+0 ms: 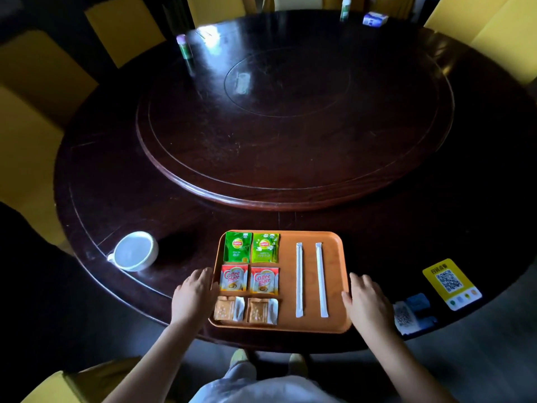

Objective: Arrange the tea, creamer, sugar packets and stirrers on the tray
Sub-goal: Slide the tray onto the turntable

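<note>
An orange tray [334,245] lies at the near edge of the dark round table. On its left half sit two green tea packets [251,247] at the back, two red creamer packets [249,280] in the middle and two brown sugar packets [245,310] at the front. Two white wrapped stirrers [310,279] lie side by side on the right half. My left hand [194,295] rests against the tray's left rim. My right hand [366,301] touches the right rim. The fingers of both hands are spread and hold nothing.
A white cup [134,251] stands left of the tray. A yellow QR card [450,283] and small stickers [412,315] lie at the right edge. A raised turntable [290,120] fills the table's centre, with small bottles [183,46] and a box [374,19] far back. Yellow chairs surround the table.
</note>
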The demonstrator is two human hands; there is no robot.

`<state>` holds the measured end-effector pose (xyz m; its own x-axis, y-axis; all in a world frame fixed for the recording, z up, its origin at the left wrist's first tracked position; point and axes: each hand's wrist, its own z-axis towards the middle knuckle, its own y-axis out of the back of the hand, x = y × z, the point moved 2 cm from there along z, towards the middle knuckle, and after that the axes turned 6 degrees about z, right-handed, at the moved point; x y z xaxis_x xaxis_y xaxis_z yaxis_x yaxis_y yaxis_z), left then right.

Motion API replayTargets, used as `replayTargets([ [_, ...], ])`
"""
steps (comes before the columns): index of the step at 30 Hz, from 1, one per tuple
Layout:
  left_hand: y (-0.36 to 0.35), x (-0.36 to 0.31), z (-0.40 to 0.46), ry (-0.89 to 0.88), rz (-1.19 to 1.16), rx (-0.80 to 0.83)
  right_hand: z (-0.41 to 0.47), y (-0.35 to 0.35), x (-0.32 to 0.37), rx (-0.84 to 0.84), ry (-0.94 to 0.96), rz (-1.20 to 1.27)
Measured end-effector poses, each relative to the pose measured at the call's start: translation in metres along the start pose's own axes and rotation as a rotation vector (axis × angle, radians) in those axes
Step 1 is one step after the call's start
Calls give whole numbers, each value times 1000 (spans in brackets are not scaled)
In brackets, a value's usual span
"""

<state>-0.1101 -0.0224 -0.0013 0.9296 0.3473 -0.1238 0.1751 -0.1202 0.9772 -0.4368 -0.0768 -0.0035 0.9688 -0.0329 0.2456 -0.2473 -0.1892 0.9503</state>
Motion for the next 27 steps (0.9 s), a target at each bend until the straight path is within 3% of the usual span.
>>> replayTargets([
  [4, -10, 2, 14, 168, -275, 154, 10, -7, 5, 54, -89, 101],
  [12, -1, 5, 20, 237, -369, 260, 16, -17, -2, 112, -282, 479],
  [18, 5, 7, 22, 249, -403, 258, 17, -14, -6, 114, -363, 661],
  [27, 11, 44, 16, 201, -642, 185, 0, 6, 0, 50, -288, 838],
])
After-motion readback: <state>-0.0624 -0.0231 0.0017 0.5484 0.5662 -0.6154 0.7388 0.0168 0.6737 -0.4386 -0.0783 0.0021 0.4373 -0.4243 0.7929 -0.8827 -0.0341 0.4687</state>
